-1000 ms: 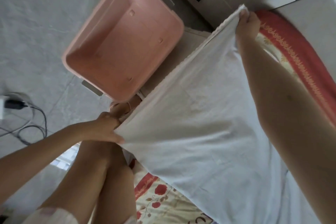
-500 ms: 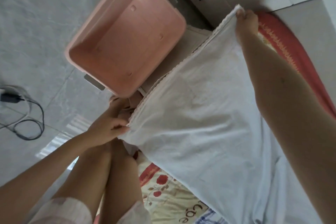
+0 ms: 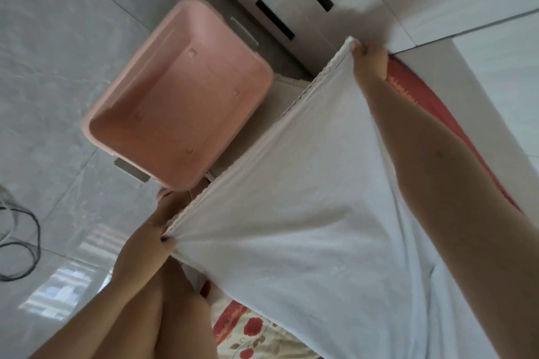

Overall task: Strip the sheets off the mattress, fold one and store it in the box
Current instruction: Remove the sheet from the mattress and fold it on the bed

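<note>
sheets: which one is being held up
The plain white sheet, gripped at its edge by the left hand and right hand; the red-flowered sheet lies underneath, held by neither.

Sheet (image 3: 291,213) is strung between 2 hands: left hand (image 3: 145,239) grips the near corner, right hand (image 3: 369,64) the far one. Box (image 3: 186,108) sits on the floor left of the sheet's edge, drawer unit (image 3: 306,0) behind it. Cable (image 3: 26,242) lies far left. Second sheet (image 3: 256,332) lies underneath.

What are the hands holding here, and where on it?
Both hold the white sheet by its scalloped edge: the left hand pinches the near end, the right hand the far end.
</note>
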`<state>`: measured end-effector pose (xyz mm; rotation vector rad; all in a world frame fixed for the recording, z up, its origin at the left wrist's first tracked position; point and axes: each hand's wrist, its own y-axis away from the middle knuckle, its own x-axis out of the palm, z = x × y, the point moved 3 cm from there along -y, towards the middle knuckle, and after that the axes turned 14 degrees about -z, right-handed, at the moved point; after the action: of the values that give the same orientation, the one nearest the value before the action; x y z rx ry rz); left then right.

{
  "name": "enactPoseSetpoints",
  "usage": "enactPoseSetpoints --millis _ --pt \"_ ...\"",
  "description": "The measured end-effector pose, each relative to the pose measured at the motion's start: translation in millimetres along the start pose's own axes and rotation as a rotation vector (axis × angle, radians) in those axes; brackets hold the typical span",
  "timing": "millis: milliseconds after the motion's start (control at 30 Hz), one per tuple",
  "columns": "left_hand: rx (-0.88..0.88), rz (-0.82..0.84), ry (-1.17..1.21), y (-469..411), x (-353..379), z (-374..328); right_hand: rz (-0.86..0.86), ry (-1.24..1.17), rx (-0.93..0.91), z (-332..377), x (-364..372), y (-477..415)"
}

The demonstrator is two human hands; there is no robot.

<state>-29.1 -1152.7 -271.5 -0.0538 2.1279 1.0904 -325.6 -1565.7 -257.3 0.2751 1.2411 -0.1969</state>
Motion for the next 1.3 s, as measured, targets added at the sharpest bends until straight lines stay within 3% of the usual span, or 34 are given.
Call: enactPoseSetpoints --millis 133,300,467,600,667,733,767,800,833,900,933,1033,1133,1167,1233,1267,1300 --pt "-0.203 0.036 -0.023 -11.6 4.6 17.4 0.012 0.122 0.040 0.9 5.6 -3.8" --pt "-0.257 0.001 0.034 -13.6 16.2 26.0 -0.013 0.148 0.027 -4.9 8.6 -0.5" --pt "-0.441 -0.018 0.212 -23.1 30.0 25.6 -0.221 0.279 -0.056 16.4 4.2 32.8" --pt "-0.564 -0.095 0.212 -23.2 39.3 16.8 -0.359 -0.005 -0.224 27.3 18.9 144.7" --pt "-0.659 -0.128 0.194 -21.8 43.6 9.7 -0.250 -0.110 -0.379 21.2 25.3 235.6" --pt "-0.766 -0.172 0.207 -21.8 45.8 6.0 -0.027 -0.008 -0.629 -6.1 28.5 326.9" --pt "-0.769 -0.174 0.198 -23.3 48.4 2.9 0.039 0.078 -0.666 -39.6 27.0 360.2" --pt "-0.751 -0.164 0.168 -25.3 50.5 -0.1 0.076 0.174 -0.554 -86.7 24.9 390.1" --pt "-0.730 -0.154 0.125 -25.9 50.7 -4.0 0.092 0.267 -0.228 -147.4 20.8 417.3" --pt "-0.661 -0.182 -0.009 -23.7 51.1 -15.1 0.085 0.311 0.591 -255.7 -9.7 468.2" --pt "-0.592 -0.220 -0.068 -21.1 52.5 -25.4 0.028 0.305 0.797 -297.3 -25.0 496.9" --pt "-0.196 -0.323 -0.136 -4.6 65.7 -62.0 0.069 0.383 1.024 -337.3 -68.1 518.9" --pt "0.425 -0.301 -0.162 20.0 86.7 -95.3 -0.121 0.347 0.624 -296.5 -67.6 472.2" --pt "0.607 -0.255 -0.209 33.1 102.1 -103.1 -0.066 0.291 0.443 -273.4 -56.1 456.8" --pt "0.842 -0.120 -0.361 57.5 135.0 -108.9 0.029 0.213 -0.132 -224.5 -20.4 443.9" --pt "0.938 -0.046 -0.477 74.8 153.6 -107.5 0.069 0.205 -0.315 -219.6 -5.7 443.5" --pt "1.033 0.035 -0.611 91.6 170.1 -101.5 0.091 0.222 -0.380 -231.5 2.9 438.9"
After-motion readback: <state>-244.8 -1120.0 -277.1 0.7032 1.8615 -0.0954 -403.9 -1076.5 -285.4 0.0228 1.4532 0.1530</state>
